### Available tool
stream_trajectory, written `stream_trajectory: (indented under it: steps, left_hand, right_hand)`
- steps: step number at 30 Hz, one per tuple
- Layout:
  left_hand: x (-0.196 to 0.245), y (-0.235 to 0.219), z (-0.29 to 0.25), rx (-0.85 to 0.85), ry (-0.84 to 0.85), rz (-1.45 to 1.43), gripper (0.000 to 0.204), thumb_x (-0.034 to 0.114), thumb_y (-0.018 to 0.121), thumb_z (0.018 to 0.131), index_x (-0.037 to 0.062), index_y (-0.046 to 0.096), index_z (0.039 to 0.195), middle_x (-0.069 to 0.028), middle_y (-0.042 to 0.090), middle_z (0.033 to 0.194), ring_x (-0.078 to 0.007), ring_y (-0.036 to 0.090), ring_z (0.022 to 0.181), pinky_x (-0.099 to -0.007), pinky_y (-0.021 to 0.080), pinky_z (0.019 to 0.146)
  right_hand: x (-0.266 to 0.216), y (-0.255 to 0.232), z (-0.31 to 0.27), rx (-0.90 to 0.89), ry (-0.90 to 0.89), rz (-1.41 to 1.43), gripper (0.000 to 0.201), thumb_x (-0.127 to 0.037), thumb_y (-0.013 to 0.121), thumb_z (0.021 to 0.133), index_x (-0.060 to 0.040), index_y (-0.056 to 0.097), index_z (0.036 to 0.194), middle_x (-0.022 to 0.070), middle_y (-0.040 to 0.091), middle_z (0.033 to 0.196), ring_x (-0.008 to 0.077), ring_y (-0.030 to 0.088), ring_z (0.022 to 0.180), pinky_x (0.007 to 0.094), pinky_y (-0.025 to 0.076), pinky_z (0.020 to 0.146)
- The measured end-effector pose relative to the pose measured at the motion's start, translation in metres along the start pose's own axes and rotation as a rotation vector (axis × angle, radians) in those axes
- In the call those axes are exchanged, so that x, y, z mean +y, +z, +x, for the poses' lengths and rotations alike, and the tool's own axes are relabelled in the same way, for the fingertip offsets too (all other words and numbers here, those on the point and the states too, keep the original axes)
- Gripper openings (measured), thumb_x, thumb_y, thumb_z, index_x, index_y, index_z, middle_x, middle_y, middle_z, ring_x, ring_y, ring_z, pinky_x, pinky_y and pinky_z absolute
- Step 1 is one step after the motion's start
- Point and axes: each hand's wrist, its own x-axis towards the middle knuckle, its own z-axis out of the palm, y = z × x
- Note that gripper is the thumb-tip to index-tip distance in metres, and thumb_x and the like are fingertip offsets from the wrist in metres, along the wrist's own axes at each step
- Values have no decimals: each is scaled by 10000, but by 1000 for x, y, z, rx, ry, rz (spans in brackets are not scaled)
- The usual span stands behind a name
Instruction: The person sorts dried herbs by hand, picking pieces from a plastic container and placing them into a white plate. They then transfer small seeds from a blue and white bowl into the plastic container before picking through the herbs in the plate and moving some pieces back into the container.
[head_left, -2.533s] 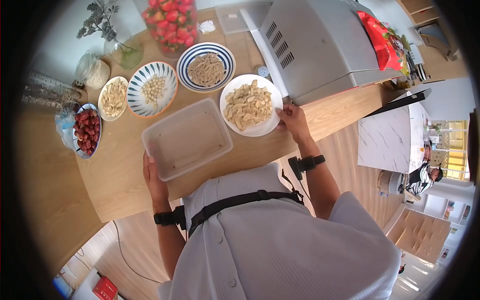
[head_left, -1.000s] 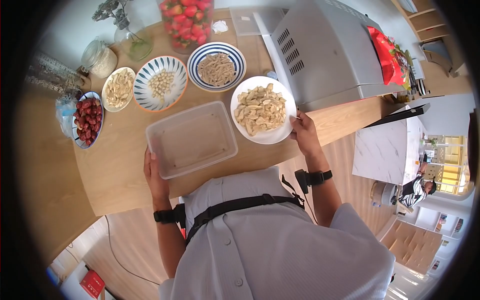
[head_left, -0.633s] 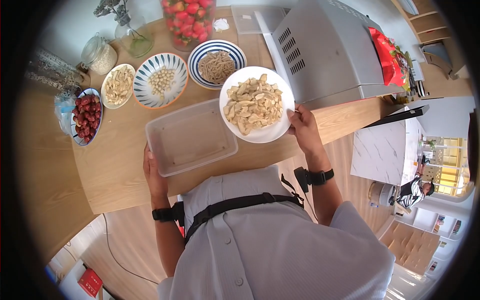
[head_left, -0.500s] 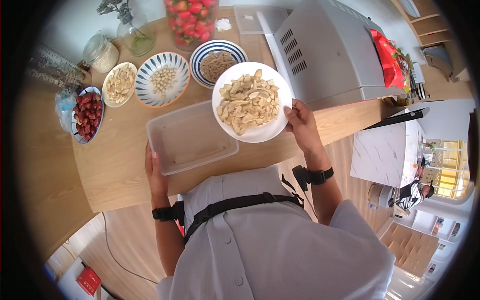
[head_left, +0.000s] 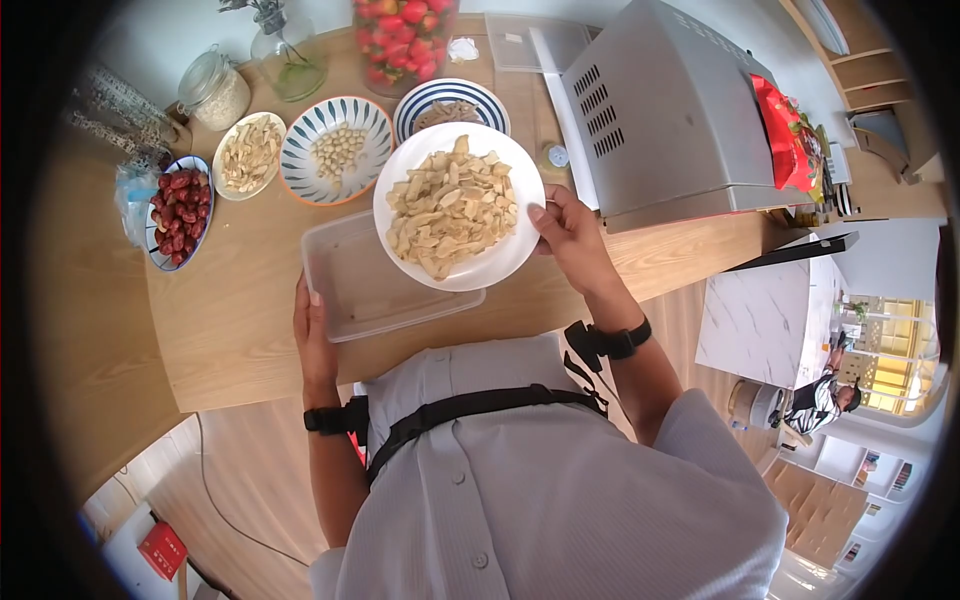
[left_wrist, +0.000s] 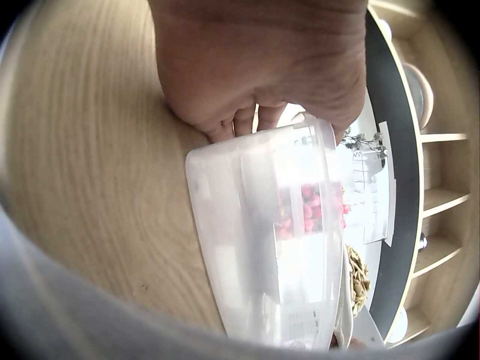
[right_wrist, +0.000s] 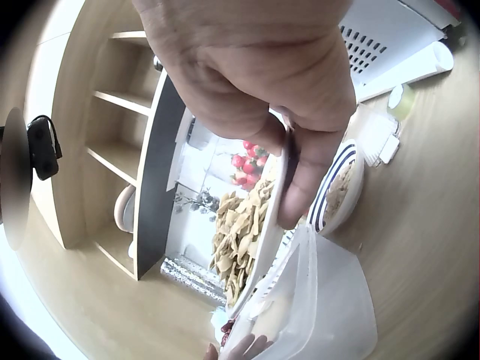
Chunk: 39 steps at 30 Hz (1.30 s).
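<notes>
My right hand pinches the right rim of a white plate heaped with pale dried slices. The plate is raised over a clear plastic container, covering much of its right part. In the right wrist view, the thumb and fingers of my right hand clamp the plate edge, and the slices lie on it. My left hand holds the container's left side; in the left wrist view my left hand has its fingers against the wall of the container.
Behind stand a striped blue-rimmed bowl, an orange-rimmed bowl of round pale pieces, a small plate of slices, a dish of red dates, a strawberry container, a glass jar and a grey appliance.
My right hand has lifted the white plate off the table and moved it left, from beside the container to over it. My left hand has stayed at the container's left side.
</notes>
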Motion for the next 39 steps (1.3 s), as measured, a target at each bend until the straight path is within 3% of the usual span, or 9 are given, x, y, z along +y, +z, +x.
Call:
stream_trajectory:
  steps: [8, 15, 24, 30, 33, 39]
  left_hand:
    - [3, 2, -1, 9, -27, -13, 587, 328, 474, 1124, -15, 376, 1590, -128, 479, 1563, -229, 439, 1431, -364, 331, 1199]
    - [1, 0, 0, -11, -12, 55, 584, 367, 425, 1134, 0, 380, 1586, -113, 461, 1579, -230, 419, 1452, -365, 315, 1214]
    - [-1, -1, 0, -2, -31, 38, 593, 367, 449, 1127, -2, 383, 1586, -117, 471, 1571, -230, 425, 1445, -362, 319, 1209]
    - [3, 1, 0, 18, -11, 26, 605, 376, 489, 1110, -13, 413, 1566, -134, 500, 1538, -232, 439, 1427, -363, 322, 1198]
    - [5, 2, 0, 14, -7, 40, 601, 378, 487, 1109, -11, 418, 1563, -133, 503, 1532, -230, 433, 1428, -362, 317, 1198]
    - [-5, -7, 4, 32, -16, 91, 588, 365, 487, 1109, -12, 432, 1556, -128, 501, 1533, -239, 428, 1432, -363, 288, 1213]
  right_hand:
    - [2, 12, 11, -96, -48, -53, 282, -125, 546, 1092, 22, 557, 1332, 55, 724, 1038, 81, 685, 907, 252, 593, 711]
    - [5, 24, 12, -113, 60, 107, 284, -102, 552, 1082, 33, 543, 1332, 60, 722, 1033, 93, 687, 863, 255, 594, 697]
    - [3, 39, 12, -105, -148, -105, 228, -69, 584, 1058, 38, 547, 1257, 86, 727, 973, 107, 688, 826, 269, 570, 703]
    - [12, 49, 18, -54, -431, -375, 181, -51, 635, 1016, 21, 546, 1156, 158, 711, 838, 205, 711, 741, 323, 551, 678]
    - [11, 54, 11, -50, -429, -472, 172, -52, 649, 1001, 8, 541, 1121, 179, 703, 831, 285, 720, 746, 358, 559, 657]
    - [14, 64, 4, -13, -837, -690, 202, -43, 676, 950, -7, 589, 1128, 198, 706, 925, 355, 704, 755, 439, 580, 665]
